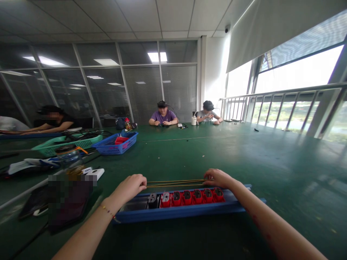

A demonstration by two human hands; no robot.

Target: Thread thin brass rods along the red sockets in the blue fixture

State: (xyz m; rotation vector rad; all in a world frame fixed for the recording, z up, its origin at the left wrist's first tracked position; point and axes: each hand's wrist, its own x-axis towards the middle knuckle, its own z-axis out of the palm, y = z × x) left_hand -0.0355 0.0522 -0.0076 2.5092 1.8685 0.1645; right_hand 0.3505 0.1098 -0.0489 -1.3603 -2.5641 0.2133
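Several thin yellow strands (175, 183), which look like wires, run nearly straight between my two hands above the green table. My left hand (133, 184) is closed at their left end, its fingers pinched together. At the right end my right hand (217, 178) has its fingers curled round the strands. Just in front of them, closer to me, lies a long blue tray (184, 212). In it stands a row of several red connector-like blocks (187, 198) with dark tops, one with a greyish top. A black block (152, 200) sits at the row's left end.
To the left are a tablet-like dark device (69, 207), a glass jar (69, 159), a blue basket (115, 146) with a red item, and a green basket (45, 148) of cables. People (163, 117) sit at the table's far side and far left.
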